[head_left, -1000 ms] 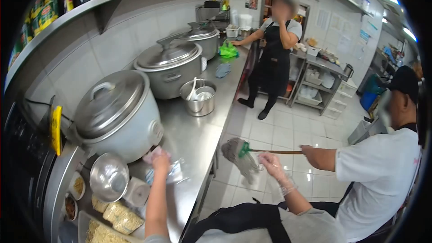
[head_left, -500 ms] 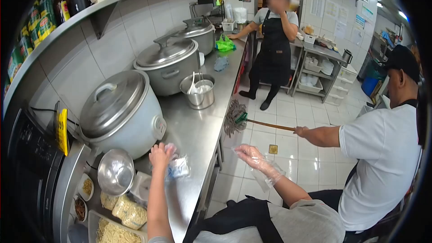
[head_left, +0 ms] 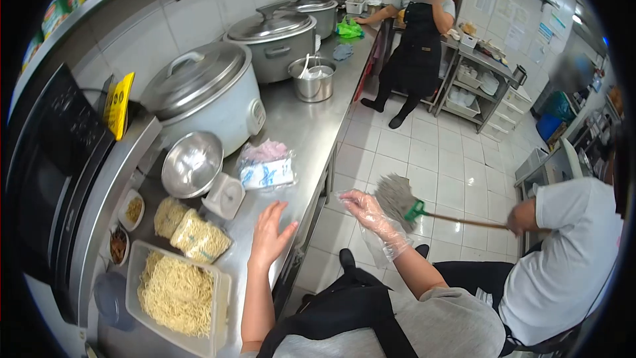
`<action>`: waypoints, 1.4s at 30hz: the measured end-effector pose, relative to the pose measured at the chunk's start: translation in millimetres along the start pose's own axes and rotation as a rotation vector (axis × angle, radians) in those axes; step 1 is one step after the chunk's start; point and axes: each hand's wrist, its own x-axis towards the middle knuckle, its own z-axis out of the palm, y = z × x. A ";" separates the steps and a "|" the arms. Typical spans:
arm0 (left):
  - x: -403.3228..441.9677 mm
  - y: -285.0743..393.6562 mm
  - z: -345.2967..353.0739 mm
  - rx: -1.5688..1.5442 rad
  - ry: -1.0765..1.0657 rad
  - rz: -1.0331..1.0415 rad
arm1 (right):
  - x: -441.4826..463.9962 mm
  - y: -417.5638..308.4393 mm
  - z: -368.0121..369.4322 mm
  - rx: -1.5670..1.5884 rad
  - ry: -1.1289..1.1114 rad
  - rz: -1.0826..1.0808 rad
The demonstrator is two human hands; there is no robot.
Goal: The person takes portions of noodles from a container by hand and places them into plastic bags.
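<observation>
My left hand (head_left: 270, 235) is bare, with thumb and fingers apart. It hovers over the steel counter's front edge and holds nothing. Just beyond it lies a clear plastic bag (head_left: 267, 169) with blue print and something pink at its top. My right hand (head_left: 371, 213) wears a loose transparent plastic glove (head_left: 391, 242). Its fingers reach out to the left above the floor, with nothing visible in them. Left of my left hand are a tub of noodles (head_left: 175, 292), bagged noodles (head_left: 201, 235) and a small scale (head_left: 225, 195) with a metal bowl (head_left: 192, 164).
A large rice cooker (head_left: 205, 93), lidded pots (head_left: 275, 40) and a steel container with a ladle (head_left: 313, 81) line the counter (head_left: 301, 139). At the right, a person (head_left: 563, 258) holds a mop (head_left: 404, 202). Another person (head_left: 417, 53) stands at the far end.
My left hand has come away from the plastic bag and drawn back, fingers spread. The view has tilted down and left. The mop has moved nearer, behind my right hand.
</observation>
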 end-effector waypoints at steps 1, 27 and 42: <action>-12.2 5.3 -3.5 0.035 -0.047 -0.011 | -2.0 -0.8 4.3 -0.001 -0.008 0.034; -154.6 29.5 -62.9 0.031 0.129 -0.339 | 25.5 -30.2 69.8 0.196 -0.383 -0.007; 107.0 -27.7 91.9 -0.257 -0.173 0.128 | -130.4 32.2 -89.7 -0.368 0.101 0.213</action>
